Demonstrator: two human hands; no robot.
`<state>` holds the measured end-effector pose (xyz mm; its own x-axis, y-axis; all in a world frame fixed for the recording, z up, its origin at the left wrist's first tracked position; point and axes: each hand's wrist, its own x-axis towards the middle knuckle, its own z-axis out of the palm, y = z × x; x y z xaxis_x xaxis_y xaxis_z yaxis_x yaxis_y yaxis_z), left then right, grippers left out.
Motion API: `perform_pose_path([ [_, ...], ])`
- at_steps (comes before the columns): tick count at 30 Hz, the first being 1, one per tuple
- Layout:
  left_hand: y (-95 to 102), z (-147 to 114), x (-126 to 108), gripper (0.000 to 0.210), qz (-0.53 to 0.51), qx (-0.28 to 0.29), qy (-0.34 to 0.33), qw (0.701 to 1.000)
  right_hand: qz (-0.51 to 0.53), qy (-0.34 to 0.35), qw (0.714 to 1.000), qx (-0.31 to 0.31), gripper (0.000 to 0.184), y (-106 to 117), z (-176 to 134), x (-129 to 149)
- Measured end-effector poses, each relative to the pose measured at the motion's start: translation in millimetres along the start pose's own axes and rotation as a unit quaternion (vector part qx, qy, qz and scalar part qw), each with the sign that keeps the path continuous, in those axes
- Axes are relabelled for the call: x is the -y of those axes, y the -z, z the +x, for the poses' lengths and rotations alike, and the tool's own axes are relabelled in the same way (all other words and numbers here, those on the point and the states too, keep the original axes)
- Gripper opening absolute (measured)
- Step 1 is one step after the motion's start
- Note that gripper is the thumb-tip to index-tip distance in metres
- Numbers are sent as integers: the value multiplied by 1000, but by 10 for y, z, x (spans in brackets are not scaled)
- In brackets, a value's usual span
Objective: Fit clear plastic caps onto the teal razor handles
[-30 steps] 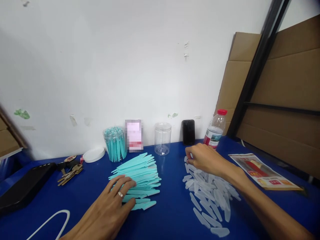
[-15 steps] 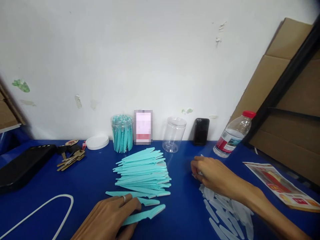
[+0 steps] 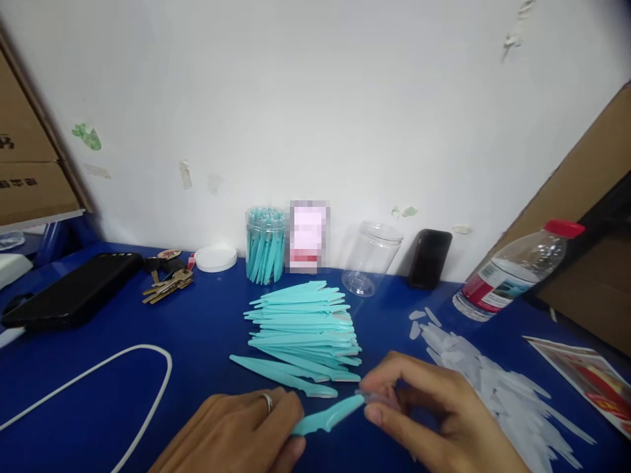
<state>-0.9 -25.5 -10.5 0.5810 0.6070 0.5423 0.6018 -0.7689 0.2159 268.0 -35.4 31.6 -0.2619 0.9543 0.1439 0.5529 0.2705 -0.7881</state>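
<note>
My left hand [image 3: 246,427], with a ring on one finger, is closed round a turquoise eyebrow razor [image 3: 332,418], its blade end pointing right. My right hand [image 3: 434,414] pinches a small translucent plastic cover [image 3: 377,397] at the tip of that razor. Whether the cover is over the blade cannot be made out. Behind the hands lies a stack of turquoise razors [image 3: 303,322], with a loose razor [image 3: 283,376] at its near side. A heap of translucent covers [image 3: 497,387] spreads on the table to the right of my right hand.
Along the wall stand a clear jar of razors [image 3: 266,249], a blurred-out card [image 3: 308,236], a clear jar [image 3: 372,259], a black phone [image 3: 430,259] and a water bottle [image 3: 513,272]. A white lid [image 3: 215,258], keys [image 3: 170,282], a black case [image 3: 73,292] and a white cable [image 3: 142,347] lie left.
My right hand has come from the cover heap leftward to the razor tip, now with a cover in its fingers. One loose razor lies apart from my left hand. The view has shifted and tilted.
</note>
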Motion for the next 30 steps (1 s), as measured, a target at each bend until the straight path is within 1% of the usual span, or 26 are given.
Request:
perform_pose_path([
  [2,0,2,-6,44,0,-14,-3,1000,38,-27,999,18,12,-18,2,3],
  [4,-7,-26,-10,41,-2,-31,4,1000,93,-77,992,25,14,-27,22,19],
  [7,-34,-78,-17,41,2,-46,7,999,189,-157,969,20,27,-55,47,62],
  [9,-60,-101,-19,44,9,-44,-1,999,238,-179,954,10,35,-79,53,87],
  [12,-94,-116,-14,45,16,-27,-5,999,269,-186,945,15,36,-101,49,100],
  [15,-105,-116,-6,38,4,6,5,1000,264,-193,945,27,34,-101,42,99],
  [17,-101,-114,-2,33,-3,18,17,1000,257,-193,946,27,34,-98,41,102],
  [23,-111,-137,11,39,-9,12,9,1000,272,-196,942,34,30,-92,44,133],
  [27,-115,-170,13,34,-21,25,20,999,272,-193,942,30,30,-91,27,136],
  [30,-101,-163,16,34,-25,30,16,999,261,-195,945,22,30,-92,13,138],
])
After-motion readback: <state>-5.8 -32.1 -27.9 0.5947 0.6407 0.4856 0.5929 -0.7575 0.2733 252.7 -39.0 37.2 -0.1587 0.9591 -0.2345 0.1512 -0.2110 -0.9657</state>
